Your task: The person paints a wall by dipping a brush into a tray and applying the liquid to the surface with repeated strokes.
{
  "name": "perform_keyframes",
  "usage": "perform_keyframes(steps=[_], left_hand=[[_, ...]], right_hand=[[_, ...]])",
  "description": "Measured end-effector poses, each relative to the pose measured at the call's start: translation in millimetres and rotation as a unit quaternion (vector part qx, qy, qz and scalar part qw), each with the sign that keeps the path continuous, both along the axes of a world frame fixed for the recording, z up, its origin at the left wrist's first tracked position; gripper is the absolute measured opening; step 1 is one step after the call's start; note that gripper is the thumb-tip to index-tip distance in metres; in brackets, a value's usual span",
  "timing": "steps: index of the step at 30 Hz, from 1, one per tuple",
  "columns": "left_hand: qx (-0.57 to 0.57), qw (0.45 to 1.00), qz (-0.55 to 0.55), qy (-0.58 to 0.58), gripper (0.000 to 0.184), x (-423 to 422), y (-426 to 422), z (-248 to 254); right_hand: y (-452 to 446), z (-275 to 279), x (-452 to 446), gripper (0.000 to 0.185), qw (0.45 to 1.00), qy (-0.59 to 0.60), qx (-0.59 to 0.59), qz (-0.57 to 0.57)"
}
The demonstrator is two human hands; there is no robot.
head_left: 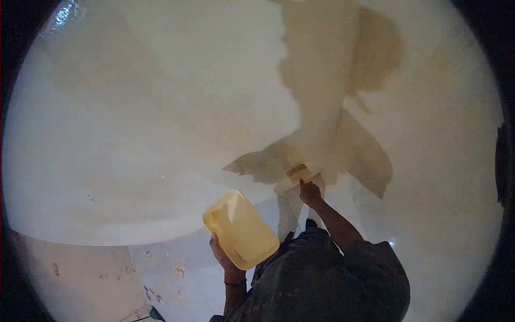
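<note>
My left hand (220,252) grips a pale yellow rectangular plastic tub (247,228) by its left side and holds it tilted, its open side towards me. A smear of darker material lies along the tub's inner left edge. In my right hand (311,194) is a wide flat paintbrush (299,173). Its head is at the pale cream wall (214,107), low down and in front of my body; I cannot tell how firmly it touches. The fingers of my right hand are closed round the handle, which is mostly hidden.
Shadows of me fall across the wall above the brush. Light floor tiles (182,295) with brown stains and flakes lie at the lower left, along the wall's bottom edge. A small dark object (156,313) is on the floor. A dark shape (501,166) stands at the far right.
</note>
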State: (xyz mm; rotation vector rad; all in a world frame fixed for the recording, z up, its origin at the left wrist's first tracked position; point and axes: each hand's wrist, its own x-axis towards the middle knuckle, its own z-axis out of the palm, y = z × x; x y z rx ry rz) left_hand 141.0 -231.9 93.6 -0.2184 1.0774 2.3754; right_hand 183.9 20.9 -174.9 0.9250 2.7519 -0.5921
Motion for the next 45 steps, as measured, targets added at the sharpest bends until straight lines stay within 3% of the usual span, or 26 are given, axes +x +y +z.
perform_keyframes(steps=[2,6,10,12,13,14,15,17,19,21,23,26,29,33,39,42,45], left_hand=[[-0.030,0.998,-0.028,0.049,0.054,-4.5,-12.9,-18.3],[0.024,0.999,-0.029,0.016,0.053,8.8,-13.5,-2.2],[0.002,1.000,0.008,-0.021,0.048,12.8,-10.3,4.9],[0.006,0.999,0.002,-0.035,0.048,11.3,-19.4,0.5],[-0.042,0.998,-0.027,0.041,0.048,7.7,-24.9,-8.3],[-0.091,0.988,-0.054,0.117,0.048,7.2,-28.2,-13.5],[-0.092,0.989,-0.045,0.107,0.048,10.5,-26.1,-12.7],[-0.004,0.999,-0.042,0.028,0.048,7.2,-17.7,-10.3],[0.004,0.998,-0.055,0.015,0.051,1.1,-19.0,-18.0],[0.015,0.997,-0.073,0.006,0.055,-4.0,-20.1,-29.9],[0.138,0.985,-0.093,-0.046,0.057,0.3,-15.1,-37.6],[0.170,0.980,-0.093,-0.054,0.057,-1.0,-14.8,-35.5],[0.162,0.981,-0.074,-0.073,0.057,-7.4,-22.4,-67.1],[0.194,0.977,-0.067,-0.049,0.061,-10.5,-11.3,-62.4],[0.170,0.982,-0.038,-0.074,0.059,-17.7,-20.9,-69.6],[0.163,0.983,-0.036,-0.079,0.059,-22.9,-24.8,-66.6],[0.147,0.986,-0.043,-0.069,0.062,-32.3,-29.3,-74.6]], right_hand=[[3.1,-21.6,-2.7,0.049,0.999,0.044,0.015,0.007],[1.4,14.8,1.9,0.050,0.991,0.128,0.033,0.011],[-8.6,64.1,20.6,0.048,0.992,0.125,0.022,-0.021],[-20.8,96.8,30.8,0.046,0.981,0.184,0.032,-0.055],[-25.2,115.7,35.3,0.046,0.983,0.176,0.031,-0.048],[-26.2,139.6,36.6,0.045,0.968,0.243,-0.030,-0.057],[-29.0,164.1,41.4,0.045,0.945,0.306,-0.092,-0.066],[-41.9,219.0,47.3,0.045,0.941,0.310,-0.122,-0.053],[-57.4,267.6,55.4,0.045,0.936,0.313,-0.153,-0.041],[-72.9,299.6,62.9,0.050,0.954,0.262,-0.124,0.070],[-92.2,303.9,76.0,0.051,0.954,0.247,-0.115,0.122],[-127.8,309.6,71.0,0.054,0.958,0.185,-0.138,0.170],[-151.0,305.3,60.1,0.049,0.955,0.116,-0.194,0.191],[-154.9,291.3,45.0,0.046,0.959,0.127,-0.173,0.183],[-165.4,281.8,24.2,0.045,0.968,0.053,-0.166,0.182],[-161.1,297.7,14.4,0.048,0.959,0.011,-0.174,0.225],[-153.7,316.5,13.3,0.055,0.953,0.043,-0.177,0.242]])
